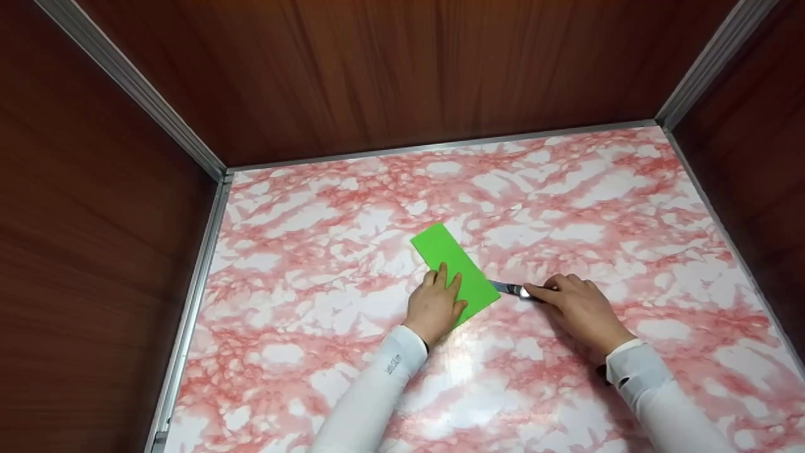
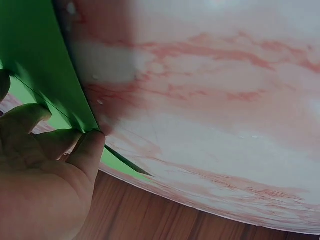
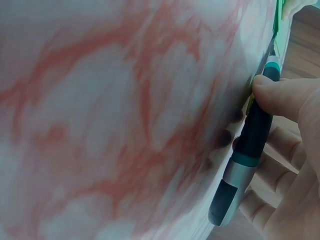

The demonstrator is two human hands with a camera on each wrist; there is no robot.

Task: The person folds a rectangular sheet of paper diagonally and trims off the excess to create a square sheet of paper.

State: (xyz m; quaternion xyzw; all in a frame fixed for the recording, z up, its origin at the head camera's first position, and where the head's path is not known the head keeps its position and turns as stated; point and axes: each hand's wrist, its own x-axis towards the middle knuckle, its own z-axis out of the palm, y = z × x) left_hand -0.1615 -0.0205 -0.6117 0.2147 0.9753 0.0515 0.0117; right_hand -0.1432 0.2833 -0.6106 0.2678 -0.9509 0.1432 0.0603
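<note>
A folded bright green sheet of paper (image 1: 453,258) lies slanted on the table. My left hand (image 1: 434,308) presses on its left and lower part with the fingers spread. From below, in the left wrist view, my left fingertips (image 2: 95,137) touch the paper (image 2: 42,55) near its folded layers. My right hand (image 1: 582,308) grips a knife (image 1: 512,289) with a dark handle and a silver blade. Its blade meets the right edge of the paper, and the tip is hidden there. The right wrist view shows the thumb along the knife's handle (image 3: 257,125), which has teal bands and a silver end.
The table (image 1: 314,277) has a red and white marbled top. Dark wood panels (image 1: 409,75) with metal edge strips stand behind it and at both sides.
</note>
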